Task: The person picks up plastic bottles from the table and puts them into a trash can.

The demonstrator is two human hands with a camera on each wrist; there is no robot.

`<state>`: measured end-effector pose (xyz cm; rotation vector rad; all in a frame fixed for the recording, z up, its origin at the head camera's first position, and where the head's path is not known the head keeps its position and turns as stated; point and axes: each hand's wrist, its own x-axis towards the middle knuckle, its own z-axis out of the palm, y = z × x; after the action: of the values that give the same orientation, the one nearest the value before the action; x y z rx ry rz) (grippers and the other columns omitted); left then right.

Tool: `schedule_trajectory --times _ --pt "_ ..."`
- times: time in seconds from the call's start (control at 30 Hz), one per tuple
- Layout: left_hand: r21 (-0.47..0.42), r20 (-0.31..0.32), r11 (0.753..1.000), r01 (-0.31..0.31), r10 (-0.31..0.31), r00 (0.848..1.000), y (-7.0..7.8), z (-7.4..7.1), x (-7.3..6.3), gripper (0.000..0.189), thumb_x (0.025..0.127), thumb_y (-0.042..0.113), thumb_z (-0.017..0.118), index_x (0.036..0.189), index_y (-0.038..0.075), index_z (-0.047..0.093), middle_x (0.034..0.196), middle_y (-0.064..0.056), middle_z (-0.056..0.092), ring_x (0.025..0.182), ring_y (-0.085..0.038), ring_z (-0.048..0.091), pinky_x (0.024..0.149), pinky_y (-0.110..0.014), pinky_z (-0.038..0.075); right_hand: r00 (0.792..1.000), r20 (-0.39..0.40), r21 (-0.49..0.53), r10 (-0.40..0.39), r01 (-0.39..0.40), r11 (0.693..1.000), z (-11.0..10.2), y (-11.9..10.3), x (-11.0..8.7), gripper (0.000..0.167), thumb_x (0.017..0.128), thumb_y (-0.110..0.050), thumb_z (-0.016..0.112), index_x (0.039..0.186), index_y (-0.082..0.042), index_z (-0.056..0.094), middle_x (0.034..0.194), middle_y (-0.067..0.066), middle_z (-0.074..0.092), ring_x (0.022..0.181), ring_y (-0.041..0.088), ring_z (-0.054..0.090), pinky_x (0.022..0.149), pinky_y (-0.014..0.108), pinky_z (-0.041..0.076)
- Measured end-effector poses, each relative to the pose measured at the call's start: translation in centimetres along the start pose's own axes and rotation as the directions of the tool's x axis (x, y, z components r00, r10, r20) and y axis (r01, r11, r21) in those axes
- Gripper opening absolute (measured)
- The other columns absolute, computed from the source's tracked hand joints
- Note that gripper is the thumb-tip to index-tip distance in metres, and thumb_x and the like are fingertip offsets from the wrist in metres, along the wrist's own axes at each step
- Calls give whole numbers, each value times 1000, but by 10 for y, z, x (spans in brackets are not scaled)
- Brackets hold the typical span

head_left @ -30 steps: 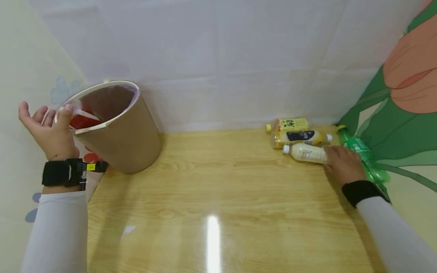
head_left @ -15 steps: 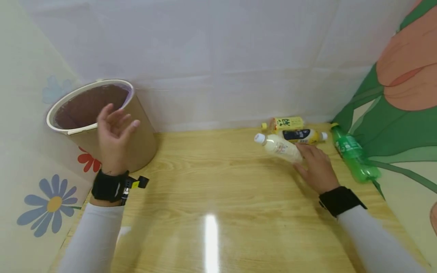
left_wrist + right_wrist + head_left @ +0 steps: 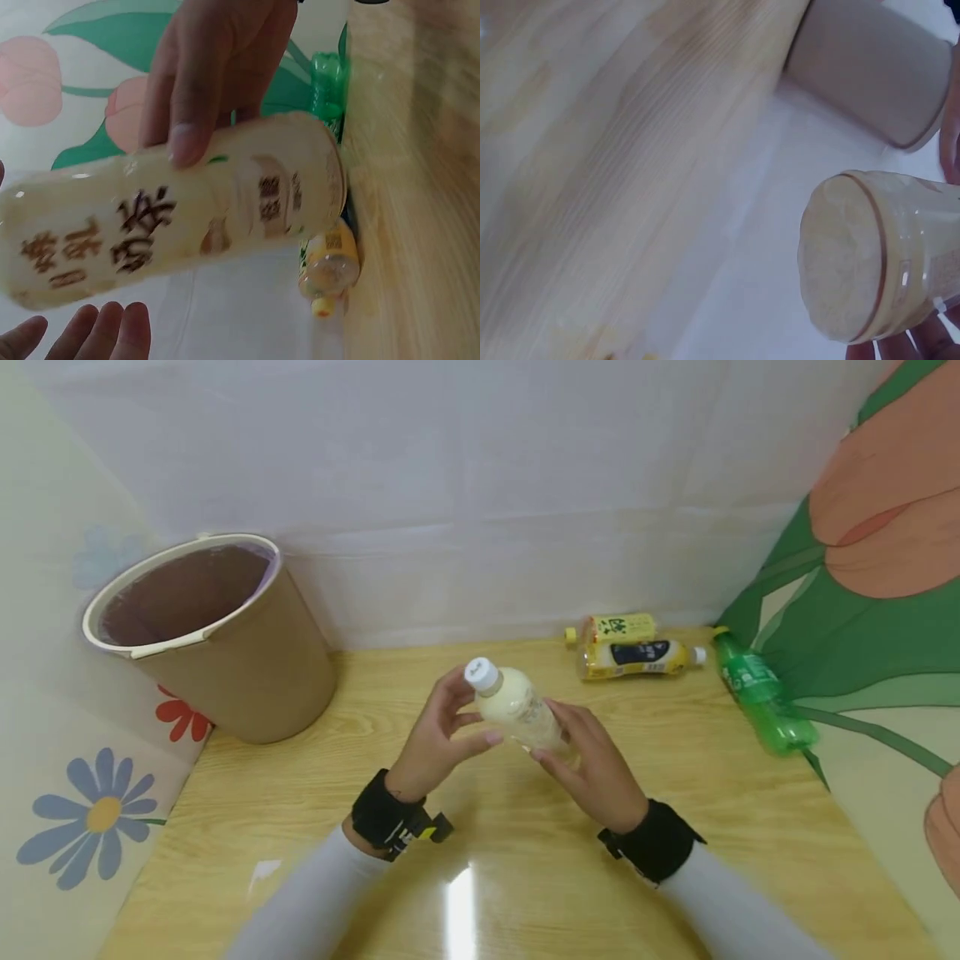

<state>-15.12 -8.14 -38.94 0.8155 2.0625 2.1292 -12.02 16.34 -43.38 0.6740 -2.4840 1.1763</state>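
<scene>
A milk tea bottle (image 3: 517, 703) with a white cap and pale cream contents is tilted above the table, cap up and toward the left. My right hand (image 3: 600, 768) grips it around the lower half, and its flat base (image 3: 844, 259) faces the right wrist camera. Brown characters show on the bottle's label (image 3: 142, 229) in the left wrist view. Beside the cap end, my left hand (image 3: 431, 735) has its thumb and fingers spread around the bottle's upper part. In the left wrist view, the left fingers (image 3: 97, 330) stand a little apart from the bottle.
A tan bin (image 3: 281, 668) with a pale rim stands at the back left. At the back right lie a yellow-capped bottle (image 3: 622, 627), a yellow bottle with a dark label (image 3: 641, 657) and a green bottle (image 3: 757, 685) near the flowered wall.
My right hand has picked up the milk tea bottle from beside the others and brought it left to the middle. My left hand has let go of something red inside the bin and moved right.
</scene>
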Motion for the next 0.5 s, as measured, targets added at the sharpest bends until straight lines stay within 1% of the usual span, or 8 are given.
schedule_trajectory --times 0.03,0.1,0.2,0.27,0.5 --pt "3 22 1000 -3 3 1000 -2 6 0 81 85 8 78 151 14 31 146 -9 47 132 -25 51 108 -46 46 1000 14 16 1 -1 1000 2 -4 -1 74 89 -13 74 153 -16 37 143 10 50 125 24 51 93 46 52" --pt "18 41 1000 -10 9 999 -5 14 -1 75 87 9 76 148 17 34 142 -7 50 128 -24 54 108 -46 46 999 37 40 8 -9 999 5 -10 -3 73 91 -16 73 153 -17 36 144 9 49 126 23 51 94 45 52" --pt "38 39 999 -12 10 999 -9 22 -1 68 89 10 75 144 21 38 137 -5 55 124 -21 58 109 -46 45 998 61 51 30 -33 998 5 -14 -6 71 92 -19 72 153 -18 36 144 9 48 127 23 51 97 45 52" --pt "48 22 999 -7 6 1000 -10 21 -3 66 89 11 74 143 22 38 136 -3 56 123 -20 59 109 -46 45 997 69 53 35 -38 998 7 -16 -5 71 92 -19 73 153 -17 36 144 9 48 127 23 51 97 46 51" --pt "38 20 999 8 -8 1000 -12 18 -4 65 90 10 73 144 21 38 136 -5 56 124 -21 59 108 -49 45 996 78 45 33 -36 998 8 -16 -5 72 91 -19 73 153 -17 36 143 9 49 126 24 52 97 46 52"
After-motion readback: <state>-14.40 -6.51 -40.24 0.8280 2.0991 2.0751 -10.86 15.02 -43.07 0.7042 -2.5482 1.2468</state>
